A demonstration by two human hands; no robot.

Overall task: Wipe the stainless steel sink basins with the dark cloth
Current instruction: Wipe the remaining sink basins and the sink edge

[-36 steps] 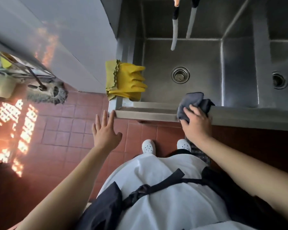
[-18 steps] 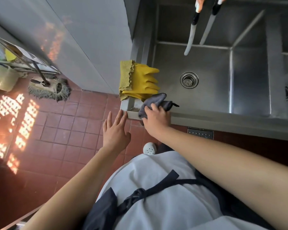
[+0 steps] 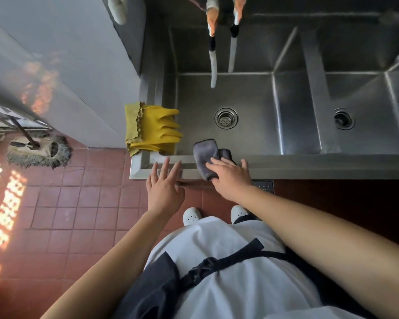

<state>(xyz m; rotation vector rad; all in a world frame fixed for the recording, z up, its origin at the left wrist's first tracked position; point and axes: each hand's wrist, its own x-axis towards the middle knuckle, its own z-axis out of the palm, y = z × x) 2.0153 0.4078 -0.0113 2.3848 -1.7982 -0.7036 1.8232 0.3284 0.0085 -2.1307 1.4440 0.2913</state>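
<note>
The dark cloth (image 3: 205, 154) is draped over the front rim (image 3: 309, 167) of the stainless steel sink, at the near left of the left basin (image 3: 247, 97). My right hand (image 3: 231, 178) lies over the cloth and holds it against the rim, with its near end tucked under my palm. My left hand (image 3: 164, 190) is open with fingers spread, and its fingertips reach the rim's front left corner without holding anything. The right basin (image 3: 369, 95) lies beyond the divider.
Yellow rubber gloves (image 3: 159, 131) and a yellow cloth (image 3: 132, 125) hang over the sink's left edge. Two tap hoses (image 3: 213, 65) dangle into the left basin above its drain (image 3: 226, 118). A mop head (image 3: 39, 151) lies on the red tile floor at left.
My right hand slid the cloth left along the front rim to the gloves, then a little back right. My left hand rose from over the floor to the rim's corner.
</note>
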